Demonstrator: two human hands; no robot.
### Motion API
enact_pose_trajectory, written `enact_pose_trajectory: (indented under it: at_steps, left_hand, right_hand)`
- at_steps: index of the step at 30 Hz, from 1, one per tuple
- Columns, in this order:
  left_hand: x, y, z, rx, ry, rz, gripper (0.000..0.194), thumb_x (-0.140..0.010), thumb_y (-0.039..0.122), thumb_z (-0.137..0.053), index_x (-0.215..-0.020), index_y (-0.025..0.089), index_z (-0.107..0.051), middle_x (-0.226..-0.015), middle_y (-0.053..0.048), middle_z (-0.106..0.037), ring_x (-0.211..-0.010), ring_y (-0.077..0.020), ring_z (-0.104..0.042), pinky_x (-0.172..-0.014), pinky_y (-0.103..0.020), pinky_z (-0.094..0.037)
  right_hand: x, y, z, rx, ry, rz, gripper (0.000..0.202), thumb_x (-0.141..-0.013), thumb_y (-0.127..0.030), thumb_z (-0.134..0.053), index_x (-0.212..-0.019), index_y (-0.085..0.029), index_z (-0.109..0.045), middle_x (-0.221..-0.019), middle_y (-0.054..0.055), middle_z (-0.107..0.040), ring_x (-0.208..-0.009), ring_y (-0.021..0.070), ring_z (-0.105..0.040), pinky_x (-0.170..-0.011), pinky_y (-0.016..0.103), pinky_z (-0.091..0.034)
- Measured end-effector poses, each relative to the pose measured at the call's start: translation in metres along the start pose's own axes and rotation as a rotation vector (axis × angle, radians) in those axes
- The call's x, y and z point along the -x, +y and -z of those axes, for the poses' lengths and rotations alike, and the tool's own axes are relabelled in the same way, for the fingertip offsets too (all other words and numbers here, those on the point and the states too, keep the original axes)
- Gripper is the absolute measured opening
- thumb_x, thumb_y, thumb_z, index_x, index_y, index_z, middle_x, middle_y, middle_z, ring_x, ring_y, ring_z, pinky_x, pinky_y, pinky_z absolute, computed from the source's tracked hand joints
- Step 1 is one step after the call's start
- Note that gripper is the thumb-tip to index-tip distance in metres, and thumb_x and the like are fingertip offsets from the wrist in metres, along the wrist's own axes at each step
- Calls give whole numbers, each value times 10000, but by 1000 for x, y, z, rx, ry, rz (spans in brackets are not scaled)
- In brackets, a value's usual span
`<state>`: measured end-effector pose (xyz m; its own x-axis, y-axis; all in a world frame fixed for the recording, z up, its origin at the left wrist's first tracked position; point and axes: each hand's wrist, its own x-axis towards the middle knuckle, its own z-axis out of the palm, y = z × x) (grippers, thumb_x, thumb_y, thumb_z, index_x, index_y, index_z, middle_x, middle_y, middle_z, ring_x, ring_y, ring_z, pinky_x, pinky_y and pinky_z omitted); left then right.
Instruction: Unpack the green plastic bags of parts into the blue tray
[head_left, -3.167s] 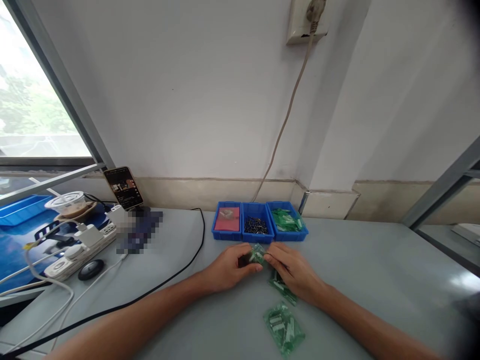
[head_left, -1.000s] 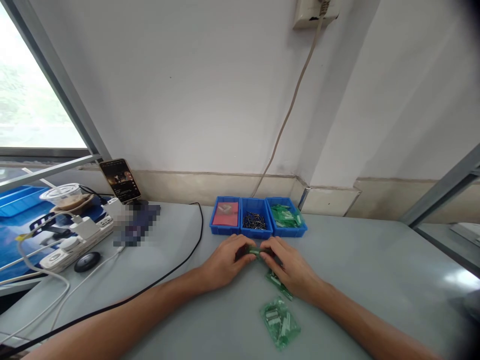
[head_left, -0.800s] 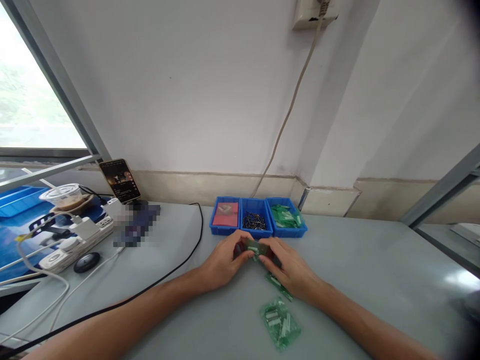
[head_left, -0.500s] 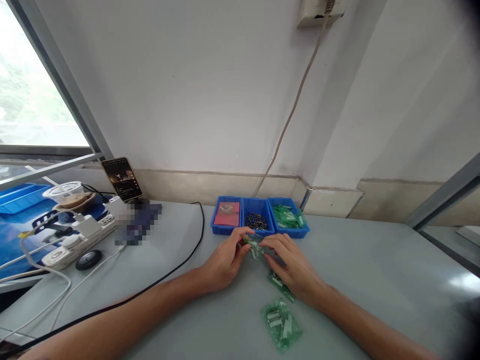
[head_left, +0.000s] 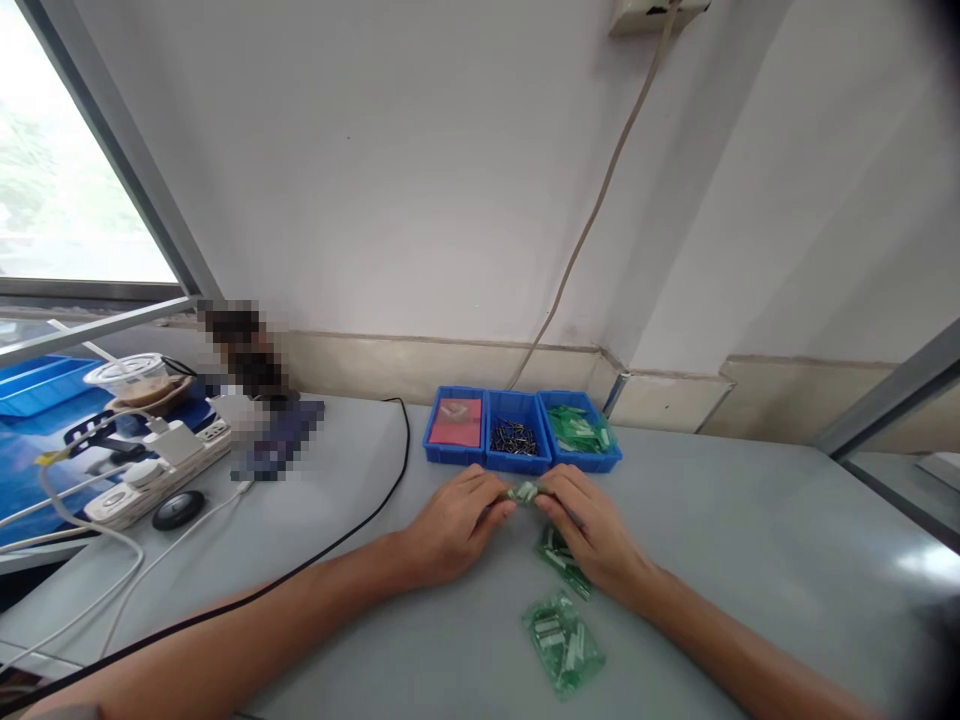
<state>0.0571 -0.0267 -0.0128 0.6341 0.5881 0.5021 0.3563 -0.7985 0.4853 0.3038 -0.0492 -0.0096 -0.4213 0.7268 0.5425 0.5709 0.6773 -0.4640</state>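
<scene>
A small green plastic bag (head_left: pixel 523 492) is stretched between my two hands, just in front of the blue bins. My left hand (head_left: pixel 459 525) pinches its left end, and my right hand (head_left: pixel 592 530) grips its right end between thumb and fingers. Partly under my right hand lies another green bag (head_left: pixel 559 560) with pale pieces inside. Nearer to me, a third green bag (head_left: pixel 562 645) of pale pieces rests flat on the grey table (head_left: pixel 420 650).
Three blue bins stand by the wall: one with a red card (head_left: pixel 456 422), one with dark screws (head_left: pixel 514 437), one with green bags (head_left: pixel 577 430). A black cable (head_left: pixel 352 543) crosses at left, near a power strip (head_left: pixel 161 475) and a black mouse (head_left: pixel 178 510).
My right hand has closed on the bag's right end, and the bag is now drawn out sideways between both hands. The view has shifted slightly.
</scene>
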Motion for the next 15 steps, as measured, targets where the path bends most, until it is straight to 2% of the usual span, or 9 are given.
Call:
enact_pose_trajectory:
  at_steps: [2, 6, 9, 15]
  left_hand:
    - [-1, -2, -2, -47, -16, 9, 375, -1165, 336, -348, -915, 184, -583, -902, -71, -653, -848, -220, -551, -826, -363, -456]
    - [-3, -1, 0, -57, -44, 16, 397, -1158, 342, -371, -829, 191, -535, -842, -43, -592, -813, -196, -529, -812, -347, -436]
    - [-4, 2, 3, 0, 7, 60, 364, -1148, 330, -403, -835, 193, -526, -859, -38, -581, -822, -191, -516, -811, -336, -435]
    - [-6, 4, 5, 148, 122, 103, 300, -1145, 315, -415, -902, 191, -541, -962, -68, -610, -947, -208, -555, -866, -340, -464]
  right_hand:
    - [2, 0, -2, -37, 17, -78, 185, -1134, -313, -449, -1067, -258, -613, -952, 53, -674, -862, 228, -645, -788, 370, -549]
    - [6, 1, -4, -94, 77, -179, 151, -1122, -372, -494, -1184, -267, -583, -985, 47, -686, -845, 214, -663, -758, 341, -557]
    - [6, -1, -2, -74, 49, -115, 158, -1130, -314, -463, -1139, -273, -616, -984, 50, -678, -866, 218, -657, -778, 347, -552]
    - [4, -2, 0, 27, 52, 23, 340, -1099, -175, -431, -1345, -305, -625, -1112, 81, -732, -989, 271, -659, -878, 436, -560]
